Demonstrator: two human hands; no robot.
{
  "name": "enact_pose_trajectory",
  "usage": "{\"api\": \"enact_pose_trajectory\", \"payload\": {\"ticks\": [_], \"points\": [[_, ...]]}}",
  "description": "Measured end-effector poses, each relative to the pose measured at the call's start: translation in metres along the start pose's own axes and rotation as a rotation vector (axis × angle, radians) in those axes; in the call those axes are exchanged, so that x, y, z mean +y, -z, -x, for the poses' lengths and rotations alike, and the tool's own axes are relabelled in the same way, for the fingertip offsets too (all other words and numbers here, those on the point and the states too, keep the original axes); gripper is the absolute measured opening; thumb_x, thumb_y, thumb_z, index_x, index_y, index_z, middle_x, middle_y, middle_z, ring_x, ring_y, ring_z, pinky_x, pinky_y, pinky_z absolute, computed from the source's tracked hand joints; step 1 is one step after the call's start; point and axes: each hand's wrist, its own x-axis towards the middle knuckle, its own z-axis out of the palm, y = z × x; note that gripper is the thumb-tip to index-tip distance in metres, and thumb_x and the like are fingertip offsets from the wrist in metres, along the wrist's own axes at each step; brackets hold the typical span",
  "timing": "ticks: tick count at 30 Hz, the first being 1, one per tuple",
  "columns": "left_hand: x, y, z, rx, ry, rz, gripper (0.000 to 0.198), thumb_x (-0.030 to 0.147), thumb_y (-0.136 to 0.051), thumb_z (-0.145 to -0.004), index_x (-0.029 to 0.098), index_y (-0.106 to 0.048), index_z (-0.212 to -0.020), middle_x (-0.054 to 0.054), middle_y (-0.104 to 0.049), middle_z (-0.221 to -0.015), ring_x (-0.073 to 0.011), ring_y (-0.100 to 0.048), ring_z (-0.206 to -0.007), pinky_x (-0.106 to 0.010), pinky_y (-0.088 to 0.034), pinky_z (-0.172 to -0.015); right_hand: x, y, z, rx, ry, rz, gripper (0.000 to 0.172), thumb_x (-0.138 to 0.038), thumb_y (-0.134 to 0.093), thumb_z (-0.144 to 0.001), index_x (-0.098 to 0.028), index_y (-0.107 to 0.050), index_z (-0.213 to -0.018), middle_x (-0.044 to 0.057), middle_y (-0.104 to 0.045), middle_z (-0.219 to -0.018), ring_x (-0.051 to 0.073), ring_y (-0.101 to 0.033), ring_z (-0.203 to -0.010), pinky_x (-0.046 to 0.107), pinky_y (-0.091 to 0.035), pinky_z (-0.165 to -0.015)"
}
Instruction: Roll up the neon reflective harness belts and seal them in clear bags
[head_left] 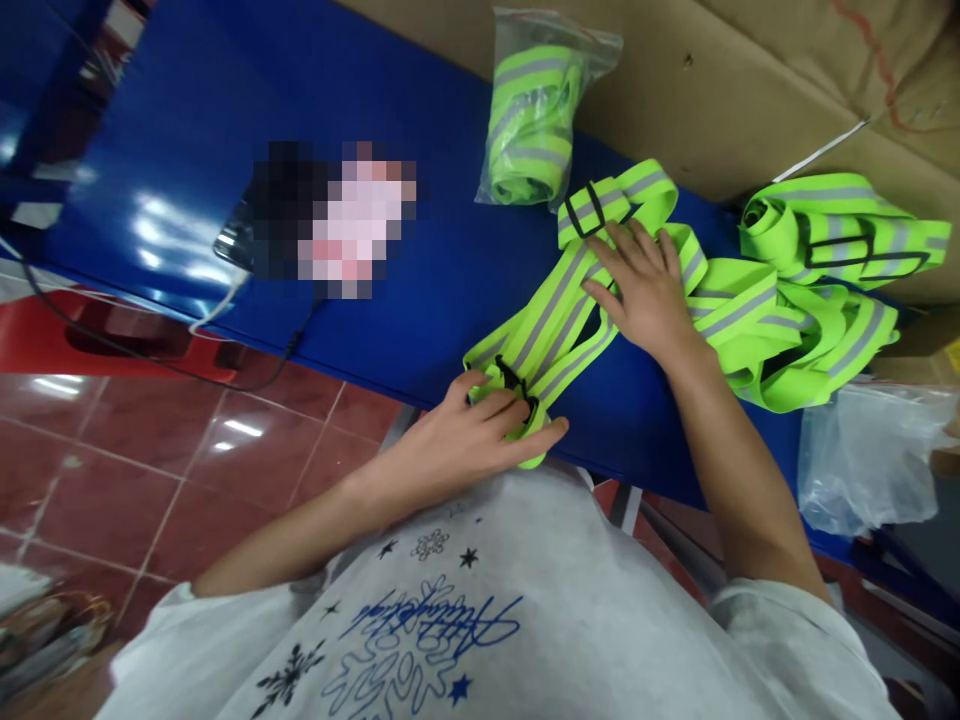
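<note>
1. The strap (551, 310) lies folded on the counter (442, 290), reaching its edge.
2. Left grip (487, 430) is clasped on the near end, by the clip (511, 376).
3. Right grip (649, 295) lies spread over it, beside the buckle (596, 205).

Strap (555, 300), between left grip (487, 430) and right grip (651, 295): neon yellow-green, lengthwise silver-grey stripes. Buckle (584, 210), just beyond right grip: plain black. Strap pile (750, 300), right of right grip: same yellow-green, grey-striped. Rolled strap (529, 130), beyond right grip: same striping, under clear plastic. Desk (442, 290), beneath both grips: glossy solid blue. Floor tiles (247, 440), left of left grip: brick red, pale grid lines. Shirt (540, 570), nearer than left grip: pale grey, black and blue snowflakes, blue script.
</note>
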Motion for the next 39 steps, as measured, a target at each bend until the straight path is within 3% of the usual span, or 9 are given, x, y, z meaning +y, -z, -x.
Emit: {"api": "enact_pose_trajectory", "payload": {"ticks": [4, 8, 12, 19, 22, 28, 32, 35, 39], "points": [[-0.004, 0.001, 0.007, 0.012, 0.043, -0.021, 0.062, 0.064, -0.061, -0.101, 0.018, -0.060, -0.142, -0.006, -0.072, -0.094, -0.0255, -0.065, -0.093, -0.053, -0.048, -0.099, 0.001, 0.003, -0.002, 0.083, -0.113, 0.049, 0.059, -0.051, -0.033, -0.111, -0.020, -0.053, -0.157, 0.015, -0.045, -0.167, 0.036, -0.031, -0.162, 0.068, -0.012, -0.133], [-0.009, -0.012, -0.005, 0.239, 0.075, -0.073, 0.023, 0.043, -0.062, -0.106, 0.022, -0.071, -0.110, -0.006, -0.076, -0.110, -0.0245, -0.067, -0.109, -0.052, -0.043, -0.110, -0.035, 0.000, 0.006, 0.103, -0.006, -0.100, 0.053, -0.035, -0.027, -0.113, -0.025, -0.051, -0.158, 0.010, -0.046, -0.168, 0.028, -0.033, -0.162, 0.060, -0.021, -0.135], [-0.015, -0.021, -0.017, 0.113, 0.028, -0.039, 0.045, 0.051, -0.056, -0.107, 0.016, -0.064, -0.134, -0.013, -0.069, -0.139, -0.0282, -0.060, -0.135, -0.053, -0.038, -0.121, -0.067, -0.013, 0.018, -0.115, 0.267, -0.220, 0.056, -0.046, -0.037, -0.112, -0.034, -0.036, -0.167, 0.005, -0.034, -0.175, 0.027, -0.026, -0.165, 0.060, -0.021, -0.135], [-0.020, 0.011, 0.019, 0.099, 0.050, -0.068, 0.033, 0.047, -0.057, -0.107, 0.017, -0.069, -0.114, -0.009, -0.077, -0.106, -0.0269, -0.071, -0.106, -0.050, -0.048, -0.100, -0.061, -0.019, 0.022, -0.134, 0.244, -0.169, 0.067, -0.052, -0.046, -0.109, -0.022, -0.034, -0.168, 0.015, -0.024, -0.176, 0.030, -0.020, -0.167, 0.060, -0.015, -0.136], [-0.024, 0.021, 0.041, 0.078, 0.103, 0.013, 0.023, 0.030, -0.056, -0.107, 0.017, -0.067, -0.122, -0.009, -0.077, -0.115, -0.0255, -0.071, -0.101, -0.049, -0.048, -0.096, -0.064, -0.015, 0.024, -0.115, 0.207, -0.186, 0.065, -0.042, -0.049, -0.109, -0.025, -0.030, -0.169, 0.013, -0.022, -0.177, 0.029, -0.017, -0.167, 0.062, -0.016, -0.136], [-0.029, 0.012, 0.076, 0.018, 0.231, 0.217, 0.046, 0.006, -0.050, -0.099, 0.014, -0.057, -0.144, -0.015, -0.063, -0.148, -0.0287, -0.065, -0.129, -0.046, -0.055, -0.105, -0.048, 0.001, 0.040, -0.035, 0.106, -0.150, 0.062, -0.022, -0.045, -0.108, -0.032, -0.032, -0.168, 0.008, -0.023, -0.178, 0.032, -0.019, -0.167, 0.068, -0.015, -0.134], [-0.025, -0.005, 0.059, 0.033, 0.152, 0.120, 0.044, -0.001, -0.045, -0.099, 0.012, -0.060, -0.138, -0.015, -0.069, -0.137, -0.0247, -0.070, -0.118, -0.036, -0.060, -0.095, -0.061, 0.022, 0.056, 0.067, 0.057, -0.080, 0.054, -0.017, -0.038, -0.108, -0.030, -0.047, -0.160, 0.007, -0.029, -0.176, 0.030, -0.022, -0.166, 0.066, -0.009, -0.136], [-0.025, -0.010, 0.032, 0.121, 0.043, 0.054, 0.032, 0.003, -0.044, -0.104, 0.012, -0.064, -0.128, -0.010, -0.075, -0.115, -0.0211, -0.071, -0.097, -0.034, -0.058, -0.083, -0.102, 0.027, 0.072, 0.040, 0.108, -0.131, 0.040, -0.033, -0.046, -0.110, -0.025, -0.061, -0.147, 0.008, -0.055, -0.161, 0.027, -0.047, -0.154, 0.056, -0.026, -0.134], [-0.030, -0.011, 0.006, 0.176, -0.007, 0.003, 0.024, 0.012, -0.054, -0.106, 0.016, -0.064, -0.127, -0.006, -0.076, -0.107, -0.0209, -0.068, -0.095, -0.036, -0.051, -0.084, -0.148, 0.013, 0.090, -0.034, 0.047, -0.153, 0.062, -0.060, -0.053, -0.104, -0.012, -0.060, -0.143, 0.016, -0.068, -0.142, 0.030, -0.062, -0.135, 0.054, -0.036, -0.127]]}}
